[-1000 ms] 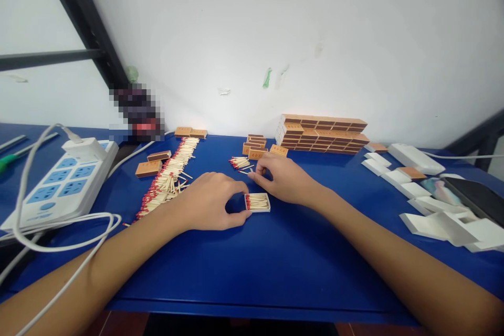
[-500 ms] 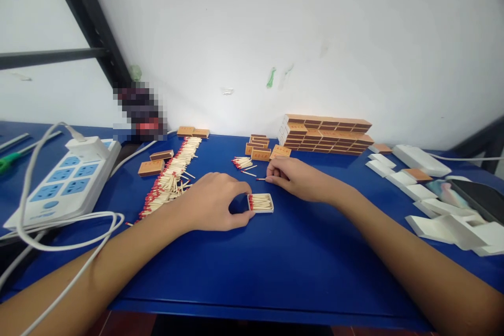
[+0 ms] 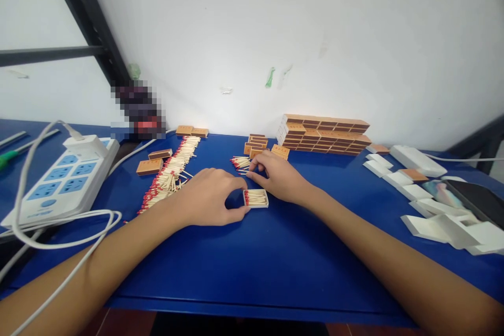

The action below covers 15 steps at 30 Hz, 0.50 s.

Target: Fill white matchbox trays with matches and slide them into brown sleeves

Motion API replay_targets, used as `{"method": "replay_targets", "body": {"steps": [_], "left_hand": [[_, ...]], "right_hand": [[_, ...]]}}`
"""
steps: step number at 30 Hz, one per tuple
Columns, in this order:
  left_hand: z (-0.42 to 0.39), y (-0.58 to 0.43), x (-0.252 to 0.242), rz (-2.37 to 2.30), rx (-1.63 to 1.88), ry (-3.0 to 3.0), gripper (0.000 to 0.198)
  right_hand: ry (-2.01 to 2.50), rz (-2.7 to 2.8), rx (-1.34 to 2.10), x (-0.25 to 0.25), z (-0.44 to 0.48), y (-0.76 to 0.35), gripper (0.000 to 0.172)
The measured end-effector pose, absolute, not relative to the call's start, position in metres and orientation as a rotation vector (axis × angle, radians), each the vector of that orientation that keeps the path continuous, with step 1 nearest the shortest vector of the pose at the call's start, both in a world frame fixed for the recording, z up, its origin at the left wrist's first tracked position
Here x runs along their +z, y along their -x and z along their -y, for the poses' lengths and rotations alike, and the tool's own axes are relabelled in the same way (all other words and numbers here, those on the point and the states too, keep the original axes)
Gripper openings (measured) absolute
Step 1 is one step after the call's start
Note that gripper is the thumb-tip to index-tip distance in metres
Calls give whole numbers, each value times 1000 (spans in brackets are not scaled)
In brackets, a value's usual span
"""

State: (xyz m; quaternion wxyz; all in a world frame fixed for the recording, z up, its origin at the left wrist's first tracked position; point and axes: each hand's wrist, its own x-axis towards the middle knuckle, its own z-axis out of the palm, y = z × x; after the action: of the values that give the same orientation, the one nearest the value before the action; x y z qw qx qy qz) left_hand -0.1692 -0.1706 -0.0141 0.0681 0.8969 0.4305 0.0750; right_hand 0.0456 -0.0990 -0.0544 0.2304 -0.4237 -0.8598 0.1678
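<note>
My left hand (image 3: 212, 197) curves its thumb and index finger around the left end of a small white matchbox tray (image 3: 256, 206). Red-headed matches (image 3: 258, 198) lie side by side in the tray, heads to the left. My right hand (image 3: 275, 176) is just behind the tray, thumb and index finger pinched at the end of a single match (image 3: 242, 174). A small pile of matches (image 3: 239, 161) lies just beyond those fingertips. Left of my left hand runs a long heap of matches (image 3: 173, 168), partly covered by my forearm.
Closed matchboxes (image 3: 323, 134) are stacked against the wall, with several more (image 3: 255, 145) standing left of them. White empty trays (image 3: 429, 210) and a dark phone (image 3: 476, 197) lie at right. A power strip (image 3: 63, 184) with a white cable occupies the left.
My right hand has moved left and slightly back, from beside the tray to the single match by the small pile. My left hand stays at the tray.
</note>
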Motion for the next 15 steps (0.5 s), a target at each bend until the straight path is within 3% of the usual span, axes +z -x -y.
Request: {"method": "replay_targets", "body": {"steps": [4, 15], "left_hand": [[167, 173, -13, -1335, 241, -2706, 29], [165, 173, -16, -1462, 317, -2626, 28]], "right_hand": [[1166, 2386, 478, -56, 95, -47, 16], [1070, 2538, 551, -23, 112, -74, 17]]}}
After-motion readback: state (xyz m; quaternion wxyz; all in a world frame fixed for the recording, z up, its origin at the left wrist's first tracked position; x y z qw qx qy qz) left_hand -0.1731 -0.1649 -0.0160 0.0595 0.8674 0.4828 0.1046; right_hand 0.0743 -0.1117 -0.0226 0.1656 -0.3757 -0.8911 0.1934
